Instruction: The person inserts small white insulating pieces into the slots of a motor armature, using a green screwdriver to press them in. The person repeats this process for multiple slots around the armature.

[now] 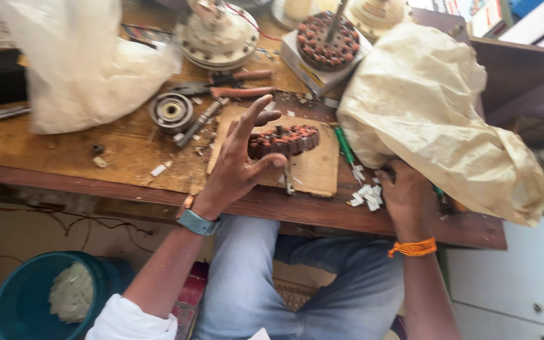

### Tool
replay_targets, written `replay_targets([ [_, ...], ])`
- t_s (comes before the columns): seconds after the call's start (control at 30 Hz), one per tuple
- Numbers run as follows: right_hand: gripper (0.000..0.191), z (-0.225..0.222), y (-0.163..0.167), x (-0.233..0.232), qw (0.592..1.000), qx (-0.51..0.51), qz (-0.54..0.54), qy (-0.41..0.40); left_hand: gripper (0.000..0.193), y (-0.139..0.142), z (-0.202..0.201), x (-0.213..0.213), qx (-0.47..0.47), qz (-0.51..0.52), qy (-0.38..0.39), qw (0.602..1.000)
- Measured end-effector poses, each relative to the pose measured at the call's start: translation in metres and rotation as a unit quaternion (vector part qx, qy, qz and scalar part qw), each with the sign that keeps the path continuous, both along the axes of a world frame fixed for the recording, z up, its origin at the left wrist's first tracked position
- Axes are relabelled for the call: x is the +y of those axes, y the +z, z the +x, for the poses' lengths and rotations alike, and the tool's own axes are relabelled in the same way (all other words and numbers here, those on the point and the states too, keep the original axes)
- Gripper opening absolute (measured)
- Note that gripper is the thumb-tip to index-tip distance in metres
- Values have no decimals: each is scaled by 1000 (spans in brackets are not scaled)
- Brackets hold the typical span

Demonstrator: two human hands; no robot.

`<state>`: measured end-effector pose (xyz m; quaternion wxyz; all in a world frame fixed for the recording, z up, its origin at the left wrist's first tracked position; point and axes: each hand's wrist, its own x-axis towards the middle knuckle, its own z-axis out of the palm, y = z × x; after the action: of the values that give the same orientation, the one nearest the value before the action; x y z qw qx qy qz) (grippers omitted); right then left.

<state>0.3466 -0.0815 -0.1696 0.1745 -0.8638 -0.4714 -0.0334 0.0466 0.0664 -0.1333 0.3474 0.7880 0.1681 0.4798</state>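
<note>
My left hand (237, 160) is raised over the workbench with fingers spread, holding nothing, just in front of a round copper-wound motor stator (284, 140) that lies on a square wooden board (319, 170). My right hand (404, 192) rests at the bench's front edge, its fingers tucked under a large crumpled beige plastic bag (436, 107); whether it grips anything is hidden. Small white scraps (366, 196) lie beside that hand. A green-handled tool (345, 147) pokes out next to the bag.
A second wound stator (328, 41) sits on a box at the back. A white fan motor housing (218, 31), a bearing ring (171, 111), pliers (234, 88) and a white plastic bag (83, 63) crowd the bench. A teal bucket (26, 296) stands on the floor.
</note>
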Motion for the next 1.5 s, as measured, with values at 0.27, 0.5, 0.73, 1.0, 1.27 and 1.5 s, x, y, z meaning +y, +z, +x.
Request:
replay_targets([
  [0.27, 26, -5, 6, -7, 997, -61, 35, 27, 55, -1, -13, -15, -58, -125, 58, 989],
  [0.5, 20, -73, 35, -45, 936, 281, 194, 81, 26, -6, 1, -90, 37, -139, -58, 988],
  [0.73, 20, -99, 24, -30, 917, 314, 233, 85, 45, -20, 35, -100, 42, -201, -25, 978],
  [1.0, 24, -117, 18, -44, 938, 253, 221, 92, 16, -27, 46, -107, 9, -385, -56, 921],
  [1.27, 9, -121, 3, -52, 889, 355, 258, 131, 11, -33, 43, -112, 4, -195, -28, 980],
  [1.5, 7, -131, 1, -53, 905, 267, 316, 104, 8, -17, 53, -134, -39, -313, -29, 948],
])
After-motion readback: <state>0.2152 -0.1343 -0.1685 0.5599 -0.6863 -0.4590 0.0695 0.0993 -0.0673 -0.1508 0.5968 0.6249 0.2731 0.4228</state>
